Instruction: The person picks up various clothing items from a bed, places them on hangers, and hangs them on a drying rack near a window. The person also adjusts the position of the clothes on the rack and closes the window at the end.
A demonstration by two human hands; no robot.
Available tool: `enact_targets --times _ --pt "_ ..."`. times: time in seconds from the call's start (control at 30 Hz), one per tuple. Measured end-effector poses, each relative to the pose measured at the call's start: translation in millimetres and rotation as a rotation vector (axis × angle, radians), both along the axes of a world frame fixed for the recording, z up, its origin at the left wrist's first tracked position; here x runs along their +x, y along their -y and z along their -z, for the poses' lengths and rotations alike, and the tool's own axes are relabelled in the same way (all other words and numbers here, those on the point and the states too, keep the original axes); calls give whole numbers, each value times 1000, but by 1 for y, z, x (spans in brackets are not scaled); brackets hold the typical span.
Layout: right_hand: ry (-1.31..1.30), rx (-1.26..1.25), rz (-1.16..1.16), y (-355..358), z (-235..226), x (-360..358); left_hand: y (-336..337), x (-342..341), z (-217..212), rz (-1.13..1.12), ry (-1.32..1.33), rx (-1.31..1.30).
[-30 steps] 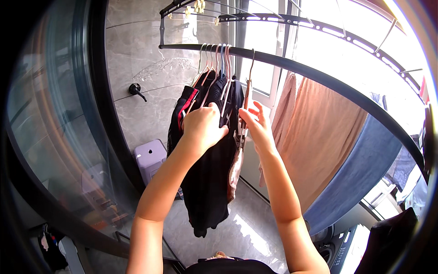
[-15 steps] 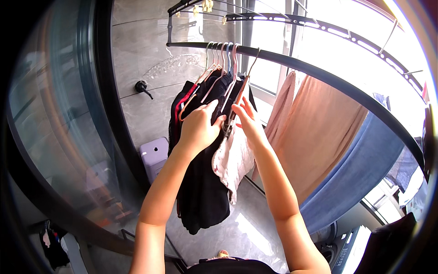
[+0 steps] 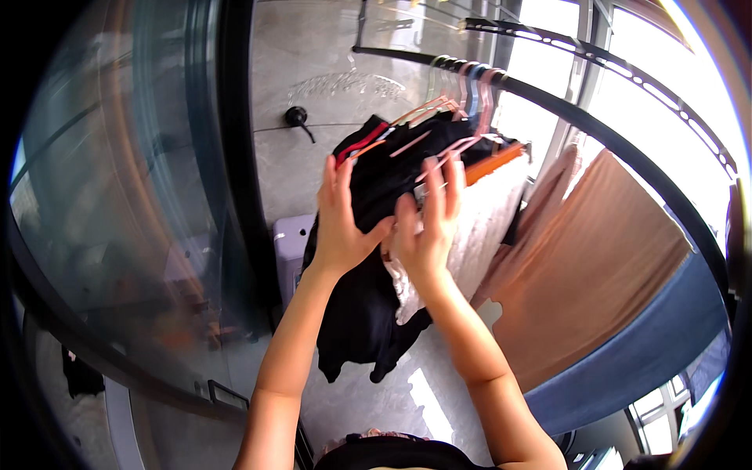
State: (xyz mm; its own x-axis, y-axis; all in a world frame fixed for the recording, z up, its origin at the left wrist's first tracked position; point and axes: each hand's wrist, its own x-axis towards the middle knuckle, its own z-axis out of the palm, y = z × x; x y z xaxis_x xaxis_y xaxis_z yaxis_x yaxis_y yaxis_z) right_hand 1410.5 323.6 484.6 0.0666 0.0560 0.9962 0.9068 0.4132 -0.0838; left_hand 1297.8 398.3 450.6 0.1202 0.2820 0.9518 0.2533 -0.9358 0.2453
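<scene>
Several dark garments (image 3: 352, 313) hang bunched on thin hangers (image 3: 482, 102) from a black rail. Beside them a white patterned garment (image 3: 486, 227) hangs from an orange-brown hanger (image 3: 497, 163) with clips at its end. My left hand (image 3: 345, 231) lies against the dark clothes, fingers stretched and thumb out toward the white garment's near edge. Close to its right, my right hand (image 3: 425, 231) is in front of the white garment with its fingers apart, slightly blurred. Neither hand shows anything gripped. The hands cover the near end of the orange-brown hanger.
The curved black drying rail (image 3: 564, 117) runs overhead to the right. A brown towel (image 3: 591, 266) and a blue cloth (image 3: 634, 360) hang at right. Glass door panels (image 3: 133, 196) stand at left, with a lilac stool (image 3: 290, 243) behind the clothes and a black tap (image 3: 297, 117) on the grey wall.
The view has swung left, so the clothes appear farther right. The white garment and its hanger have turned broadside. My fingers have spread, the left hand loosening from its earlier pinch near the hanger.
</scene>
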Motion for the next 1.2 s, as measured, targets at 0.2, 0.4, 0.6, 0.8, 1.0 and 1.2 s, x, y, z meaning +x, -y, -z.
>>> enact_targets --times 0.2,0.4,0.6,0.8,1.0,1.2 --pt "279 -110 -362 -11 56 -106 -13 -29 62 808 85 -468" --pt "-83 -428 -534 -142 106 -137 -80 -64 159 653 398 -884" --pt "-177 -655 -364 -275 117 -136 -113 -123 191 443 538 -1062" --pt "-216 -638 -165 -360 130 -39 -145 -141 180 320 440 -1070" --pt "-369 -744 -157 -400 142 7 -185 -149 186 289 444 -1056" --pt "-331 -833 -135 -464 140 17 -249 -131 199 352 477 -1082"
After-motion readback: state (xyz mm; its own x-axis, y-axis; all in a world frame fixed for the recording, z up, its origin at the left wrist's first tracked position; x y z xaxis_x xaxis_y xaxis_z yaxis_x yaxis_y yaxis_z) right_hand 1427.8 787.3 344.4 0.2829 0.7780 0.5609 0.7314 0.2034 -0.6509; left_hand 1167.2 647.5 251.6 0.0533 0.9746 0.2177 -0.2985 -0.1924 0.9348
